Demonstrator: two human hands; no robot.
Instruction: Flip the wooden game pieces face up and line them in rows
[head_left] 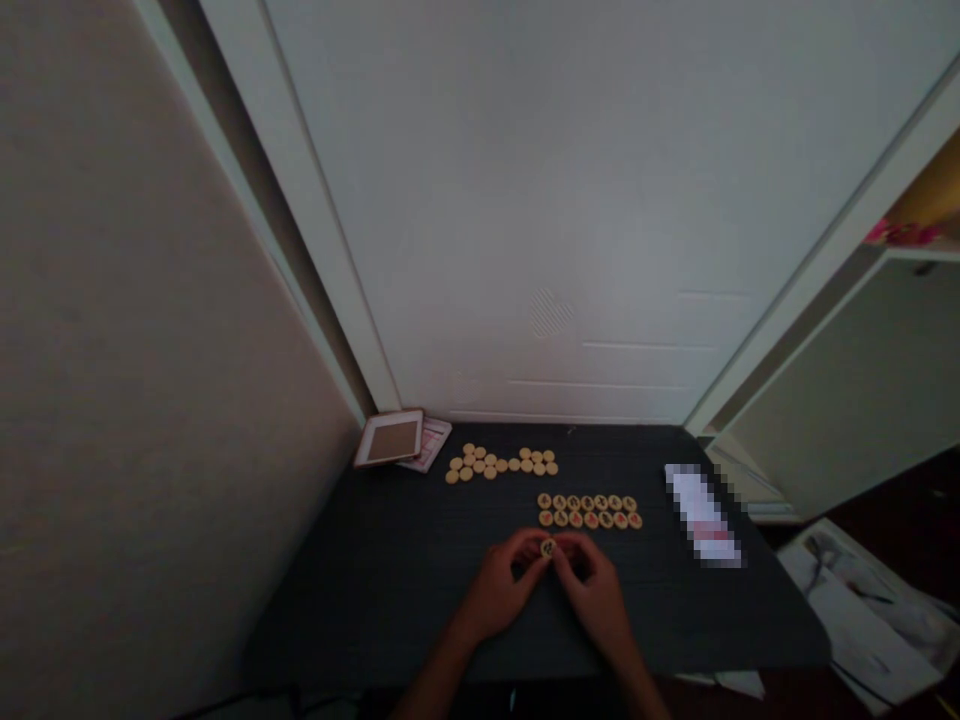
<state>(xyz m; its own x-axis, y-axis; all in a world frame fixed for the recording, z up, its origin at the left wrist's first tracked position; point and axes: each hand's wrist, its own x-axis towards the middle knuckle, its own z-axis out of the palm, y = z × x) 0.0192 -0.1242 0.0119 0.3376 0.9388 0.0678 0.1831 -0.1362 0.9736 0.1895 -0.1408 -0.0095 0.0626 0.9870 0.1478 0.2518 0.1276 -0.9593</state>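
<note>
Between the fingertips of both hands is a round wooden xiangqi piece (547,548), its dark-marked face turned up. My left hand (501,588) pinches it from the left side and my right hand (594,582) from the right. Just beyond my fingers, two neat rows of xiangqi pieces lie face up: the far row (587,503) shows dark characters, while the near row (591,520) has some red ones. Farther back and to the left, several plain-faced pieces (480,466) lie loosely grouped, without visible markings.
The dark table (360,590) stands against a white panel (480,220). A white-framed flat object (394,440) rests on a pinkish booklet (435,443) at the back left. A blurred-out white item (703,520) lies on the right. Papers (862,610) sit beyond the right edge.
</note>
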